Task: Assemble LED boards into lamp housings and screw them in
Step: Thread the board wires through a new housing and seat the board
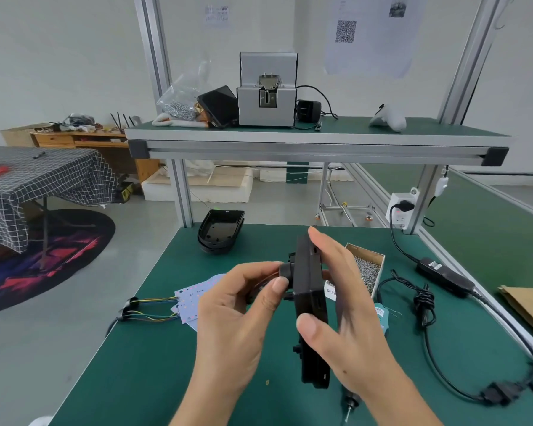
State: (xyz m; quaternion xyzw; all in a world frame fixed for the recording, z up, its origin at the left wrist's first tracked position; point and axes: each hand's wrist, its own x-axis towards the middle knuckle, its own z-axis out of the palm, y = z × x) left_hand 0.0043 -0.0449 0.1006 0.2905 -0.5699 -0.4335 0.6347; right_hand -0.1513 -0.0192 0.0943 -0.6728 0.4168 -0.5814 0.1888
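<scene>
Both hands work above the centre of the green desk (pixel 142 364). The right hand (pixel 348 309) holds a black lamp housing (pixel 310 305) on edge, raised clear of the desk surface: its grip is curled round the housing, thumb on the near edge, fingers behind the far side with one fingertip showing over the top. The left hand (pixel 237 315) is at 9 o'clock from the housing; its grip is closed in a pinch, thumb and fingers on a small black round fitting (pixel 286 270) that projects from the housing's left face.

A second black housing (pixel 220 230) lies open side up at 11 o'clock from the hands, near the desk's far edge. White LED boards (pixel 191 299) lie flat on the desk at 9 o'clock, partly hidden by the left hand, with yellow, green and blue wires (pixel 154 309) running left to the desk edge. A cardboard box of screws (pixel 368 269) sits just behind the right hand at 2 o'clock. A black power adapter with its cable (pixel 443 273) lies at 3 o'clock. A screwdriver tip (pixel 350 404) shows at 5 o'clock, under the right wrist.

On the upper shelf (pixel 317 139) at 12 o'clock stand a grey screw feeder (pixel 266 90), a clear bag of screws (pixel 182 101) and a black tablet-like device (pixel 217 106).
</scene>
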